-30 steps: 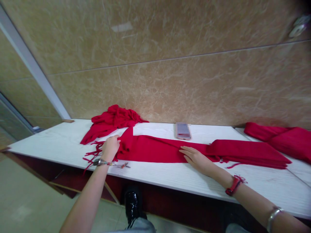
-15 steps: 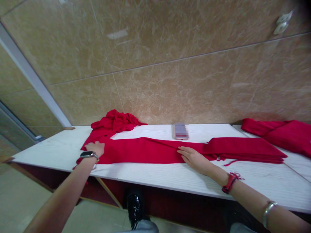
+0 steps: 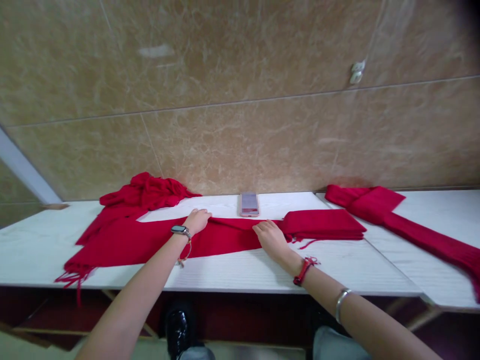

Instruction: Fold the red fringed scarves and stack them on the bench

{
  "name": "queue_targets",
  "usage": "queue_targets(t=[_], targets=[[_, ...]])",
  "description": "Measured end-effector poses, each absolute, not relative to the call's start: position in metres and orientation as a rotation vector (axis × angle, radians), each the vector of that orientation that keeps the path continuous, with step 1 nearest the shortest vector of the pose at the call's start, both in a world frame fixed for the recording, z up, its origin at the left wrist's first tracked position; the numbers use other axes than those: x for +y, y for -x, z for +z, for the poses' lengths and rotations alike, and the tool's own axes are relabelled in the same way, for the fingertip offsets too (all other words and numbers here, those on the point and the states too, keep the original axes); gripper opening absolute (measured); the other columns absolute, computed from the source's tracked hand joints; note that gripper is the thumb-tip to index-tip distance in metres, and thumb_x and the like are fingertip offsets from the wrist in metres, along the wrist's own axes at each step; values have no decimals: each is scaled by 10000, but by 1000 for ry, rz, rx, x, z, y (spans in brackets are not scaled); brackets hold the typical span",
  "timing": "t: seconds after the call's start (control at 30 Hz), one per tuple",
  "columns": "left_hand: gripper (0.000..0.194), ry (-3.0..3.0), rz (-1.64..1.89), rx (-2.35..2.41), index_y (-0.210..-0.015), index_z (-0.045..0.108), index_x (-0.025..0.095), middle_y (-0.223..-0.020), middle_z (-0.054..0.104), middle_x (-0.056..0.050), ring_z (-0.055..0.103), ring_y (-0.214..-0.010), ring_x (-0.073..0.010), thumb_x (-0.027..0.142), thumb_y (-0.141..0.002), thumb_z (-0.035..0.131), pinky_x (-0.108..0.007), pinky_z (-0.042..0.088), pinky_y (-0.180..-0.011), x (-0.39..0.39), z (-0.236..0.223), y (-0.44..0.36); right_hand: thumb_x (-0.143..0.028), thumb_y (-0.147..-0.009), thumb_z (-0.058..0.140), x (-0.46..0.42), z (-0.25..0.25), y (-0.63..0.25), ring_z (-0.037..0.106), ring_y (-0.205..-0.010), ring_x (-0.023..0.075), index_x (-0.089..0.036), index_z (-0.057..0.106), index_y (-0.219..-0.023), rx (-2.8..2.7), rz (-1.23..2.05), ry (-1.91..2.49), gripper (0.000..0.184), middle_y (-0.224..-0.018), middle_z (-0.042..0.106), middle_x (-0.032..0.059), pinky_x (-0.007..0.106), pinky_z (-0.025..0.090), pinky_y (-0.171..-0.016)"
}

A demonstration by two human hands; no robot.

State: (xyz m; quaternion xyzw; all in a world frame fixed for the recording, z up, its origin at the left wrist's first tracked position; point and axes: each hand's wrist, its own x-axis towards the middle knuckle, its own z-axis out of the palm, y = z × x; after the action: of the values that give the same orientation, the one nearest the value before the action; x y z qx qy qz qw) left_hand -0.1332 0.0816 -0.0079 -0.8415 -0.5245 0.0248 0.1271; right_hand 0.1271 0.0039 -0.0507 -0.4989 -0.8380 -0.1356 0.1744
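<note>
A red fringed scarf (image 3: 123, 242) lies stretched along the white tabletop (image 3: 225, 277), its fringe hanging over the front edge at the left. At its far edge, left of the phone, my left hand (image 3: 198, 221) has closed fingers on the cloth. Farther right, my right hand (image 3: 269, 239) grips the same scarf near its right end, fingers bent over the far edge. Just beyond that hand sits a neatly folded red stack (image 3: 324, 223), touching or overlapping the scarf's end; I cannot tell which.
Against the wall, a crumpled red heap (image 3: 150, 192) meets the scarf's left part. A phone (image 3: 249, 204) lies behind the scarf. More red cloth (image 3: 378, 205) stretches across the right side. A small fixture (image 3: 357, 72) is on the tiled wall.
My left hand smoothed the fringed end out leftward, then moved back right to the scarf's far edge. My right hand went from lying flat to bending its fingers there. The view shifted right.
</note>
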Motion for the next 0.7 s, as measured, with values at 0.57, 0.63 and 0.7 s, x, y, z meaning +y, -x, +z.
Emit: queue_targets(t=[0.57, 0.63, 0.7], targets=[[497, 2608, -122, -1596, -1263, 424, 195, -1146, 545, -84, 505, -1054, -220, 415, -826, 509, -326, 379, -911, 1, -9, 190, -78, -840, 396, -1, -34, -177, 594, -921, 172, -148, 591, -1082, -2344, -139, 1190, 319, -1037, 639, 84, 265, 452, -806], [553, 2498, -160, -1717, -1272, 412, 190, -1244, 488, -105, 459, -1125, -253, 454, -799, 526, -379, 358, -932, 8, -18, 197, -39, -809, 406, -1, -42, -185, 575, -981, 204, -119, 585, -1111, -2430, -285, 1172, 360, -1067, 634, 112, 328, 422, -883], [530, 2430, -156, -1795, -1254, 426, 183, -1255, 489, -107, 458, -1133, -254, 457, -808, 505, -389, 355, -931, 15, -23, 203, -18, -796, 407, 0, -49, -190, 565, -1006, 231, -90, 588, -1114, -2462, -428, 1194, 373, -1076, 631, 142, 383, 389, -929]])
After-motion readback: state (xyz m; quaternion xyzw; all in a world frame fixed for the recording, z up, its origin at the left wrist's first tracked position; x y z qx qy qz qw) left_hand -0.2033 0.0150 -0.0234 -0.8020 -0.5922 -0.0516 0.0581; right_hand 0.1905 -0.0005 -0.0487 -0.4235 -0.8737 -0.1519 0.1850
